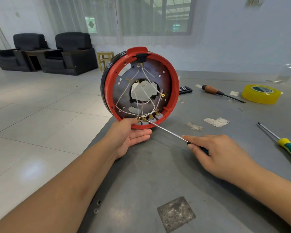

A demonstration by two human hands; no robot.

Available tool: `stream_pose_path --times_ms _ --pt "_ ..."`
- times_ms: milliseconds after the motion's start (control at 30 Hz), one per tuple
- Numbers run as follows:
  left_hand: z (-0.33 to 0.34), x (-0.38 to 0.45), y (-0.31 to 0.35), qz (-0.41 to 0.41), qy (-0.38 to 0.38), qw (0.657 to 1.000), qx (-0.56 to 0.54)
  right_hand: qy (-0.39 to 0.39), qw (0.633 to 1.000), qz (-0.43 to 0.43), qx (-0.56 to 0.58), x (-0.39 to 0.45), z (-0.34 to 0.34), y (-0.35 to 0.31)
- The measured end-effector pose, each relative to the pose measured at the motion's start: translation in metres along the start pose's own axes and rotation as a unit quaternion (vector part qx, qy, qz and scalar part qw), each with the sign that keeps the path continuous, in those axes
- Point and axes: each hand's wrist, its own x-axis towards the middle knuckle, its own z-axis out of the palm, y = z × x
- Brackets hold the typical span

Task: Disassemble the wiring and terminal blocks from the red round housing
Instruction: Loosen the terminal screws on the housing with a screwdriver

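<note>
housing: red round housing point(174, 91) stood on edge at the table point(158, 174) corner, open face to camera.
terminal blocks: grey terminal blocks point(149, 121) at bottom rim, white wires point(123, 95) attached.
left hand: left hand point(131, 137) cupped under the rim, thumb on the edge; should be braced firmly.
right hand: right hand point(225, 155) gripping the screwdriver point(166, 131), tip on a block screw; shaft to be kept square, pressed in, turned slowly.
spares: two other drivers point(215, 90) and tape roll point(261, 94) lying well right.
</note>
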Motion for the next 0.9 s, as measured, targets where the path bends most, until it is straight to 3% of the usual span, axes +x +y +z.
stream_pose_path --times_ms 133,633,900 --pt "-0.002 -0.001 0.001 -0.005 -0.004 1.0 -0.019 0.009 1.0 0.002 0.022 0.001 0.004 -0.004" --pt "0.002 -0.001 -0.002 0.018 0.022 0.999 -0.018 0.049 0.996 -0.029 -0.073 -0.004 -0.008 -0.003" --pt "0.003 0.0 -0.005 0.04 0.027 0.999 -0.015 0.005 0.993 -0.03 -0.116 -0.003 -0.011 -0.009"
